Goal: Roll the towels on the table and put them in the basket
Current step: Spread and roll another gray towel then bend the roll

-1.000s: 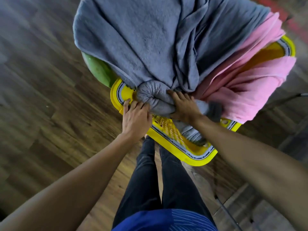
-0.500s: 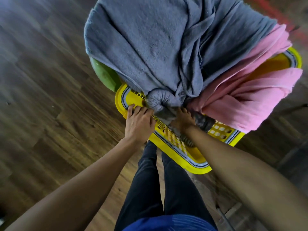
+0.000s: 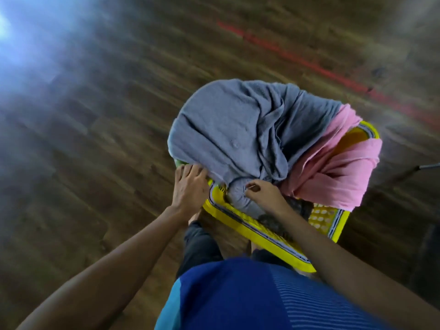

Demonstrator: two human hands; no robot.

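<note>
A: Right hand (image 3: 260,192) first. What's it doing?
B: Fingers curled, looks like pinching a fold of the grey towel (image 3: 228,134) at the bunched end by the near rim. Half a second back it was lower, pushing that end down into the basket; now it's up on top.
A: Left hand (image 3: 189,186)?
B: Fingers mostly straight, lying on the towel's hanging edge at the basket (image 3: 266,236) corner. Holds nothing that I can see. Earlier it sat lower, on the yellow rim itself.
A: So the towel's in?
B: Partly. The bunched end is inside; the rest is heaped over the top and spills past the left side. Not a neat roll. The pink towel (image 3: 333,172) lies beside it, draped over the right rim, also loose. I'd say tucking is what's left for these two.
A: Anything else in there?
B: A dark cloth (image 3: 297,207) by the right wrist, and a sliver of something green (image 3: 178,162) under the grey edge. Can't tell what.
A: Surface?
B: No table in view. There's dark wood plank floor (image 3: 95,163) all around the basket; can't tell what it rests on. The person's trousers (image 3: 200,246) and blue shirt (image 3: 238,294) now fill the bottom. The view has pulled back and up, lots of blur. There's a red line (image 3: 333,75) on the floor beyond and bright glare top left.
</note>
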